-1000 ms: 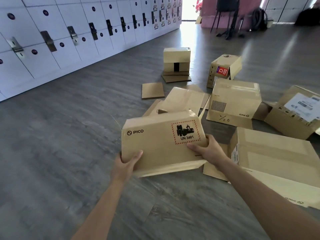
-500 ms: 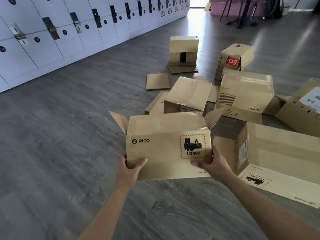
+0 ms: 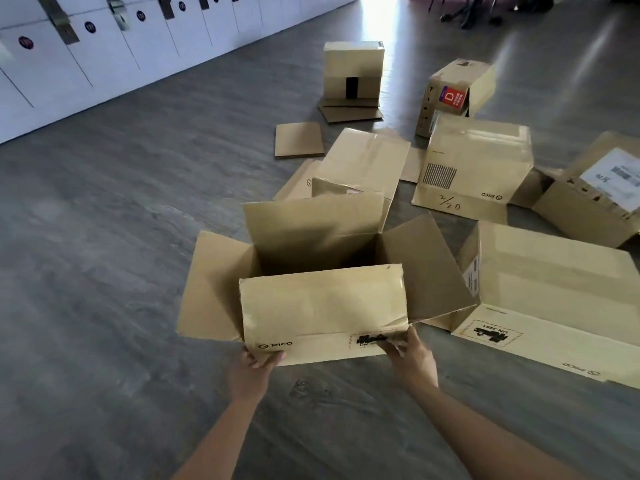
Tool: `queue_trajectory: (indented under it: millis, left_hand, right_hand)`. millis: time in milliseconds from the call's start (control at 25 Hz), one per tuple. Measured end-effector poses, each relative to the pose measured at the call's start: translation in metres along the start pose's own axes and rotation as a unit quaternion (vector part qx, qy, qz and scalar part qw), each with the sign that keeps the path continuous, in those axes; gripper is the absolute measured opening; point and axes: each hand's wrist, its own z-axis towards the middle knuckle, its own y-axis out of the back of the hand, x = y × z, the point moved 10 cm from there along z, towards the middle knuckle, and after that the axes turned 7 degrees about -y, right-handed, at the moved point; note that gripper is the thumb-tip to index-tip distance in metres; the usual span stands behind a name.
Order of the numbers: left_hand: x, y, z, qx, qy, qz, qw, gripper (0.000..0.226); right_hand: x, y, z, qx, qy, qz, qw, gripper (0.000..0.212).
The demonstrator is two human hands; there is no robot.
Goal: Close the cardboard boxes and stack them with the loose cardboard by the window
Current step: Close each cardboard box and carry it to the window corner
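Cardboard PICO box (image 3: 322, 313) sits near-centre on the grey floor (image 3: 121, 271), top open w/ all four flaps up or splayed: near flap standing, far flap tilted back, side flaps spread left & right. Left hand (image 3: 254, 370) grips the box's near-left bottom corner, thumb over the front face by the PICO logo. Right hand (image 3: 412, 358) grasps the near-right lower edge, fingers curled over the UN 3481 label. Just right of it lies a bigger closed box (image 3: 554, 289), its label upside down. Farther off: box marked 2/20 (image 3: 474, 161), a folded box (image 3: 363, 161), a loose cardboard square (image 3: 299, 140), a small box on flat sheets (image 3: 353, 71), a box w/ red sticker (image 3: 457, 88). White lockers (image 3: 104, 46) run along the far left.
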Motion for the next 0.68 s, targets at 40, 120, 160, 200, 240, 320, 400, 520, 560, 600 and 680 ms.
queue_trajectory:
  millis: [40, 120, 160, 200, 240, 320, 400, 520, 560, 600, 680]
  left_hand:
    - [0.004, 0.000, 0.000, -0.009, 0.005, 0.018, 1.000, 0.054]
    - [0.003, -0.006, -0.007, -0.010, 0.009, 0.014, 1.000, 0.058]
    - [0.001, -0.008, -0.011, -0.018, 0.002, 0.029, 0.999, 0.063]
    - [-0.002, -0.012, -0.016, -0.023, -0.002, 0.054, 0.998, 0.070]
    - [-0.004, -0.016, -0.025, -0.023, 0.007, 0.099, 0.995, 0.072]
    - [-0.020, -0.020, -0.044, -0.051, -0.012, 0.194, 0.980, 0.067]
    - [-0.028, -0.033, -0.066, -0.055, 0.001, 0.187, 0.981, 0.080]
    - [-0.071, -0.056, -0.096, -0.056, -0.111, 0.106, 0.987, 0.064]
    - [-0.097, -0.064, -0.106, -0.043, -0.195, 0.113, 0.973, 0.055]
    - [-0.126, -0.069, -0.116, -0.045, -0.288, 0.123, 0.949, 0.049]
    - [-0.174, -0.070, -0.128, -0.075, -0.437, 0.171, 0.880, 0.044]
  right_hand:
    - [-0.007, -0.001, -0.001, -0.002, -0.018, -0.002, 1.000, 0.042]
    - [-0.017, -0.007, -0.004, 0.011, -0.050, 0.000, 0.999, 0.049]
    - [-0.020, -0.014, -0.007, 0.030, -0.062, -0.008, 0.998, 0.054]
    - [-0.024, -0.021, -0.011, 0.053, -0.070, -0.026, 0.996, 0.058]
    - [-0.028, -0.027, -0.015, 0.069, -0.074, -0.057, 0.993, 0.061]
    - [-0.032, -0.027, -0.027, 0.057, -0.068, -0.133, 0.987, 0.056]
    - [-0.023, -0.017, -0.041, 0.001, -0.016, -0.205, 0.979, 0.059]
    - [0.011, -0.007, -0.061, -0.075, 0.133, -0.290, 0.945, 0.067]
    - [0.025, -0.001, -0.066, -0.098, 0.178, -0.303, 0.931, 0.067]
    - [0.039, 0.005, -0.069, -0.122, 0.218, -0.305, 0.919, 0.066]
    - [0.066, 0.018, -0.072, -0.167, 0.277, -0.293, 0.900, 0.064]
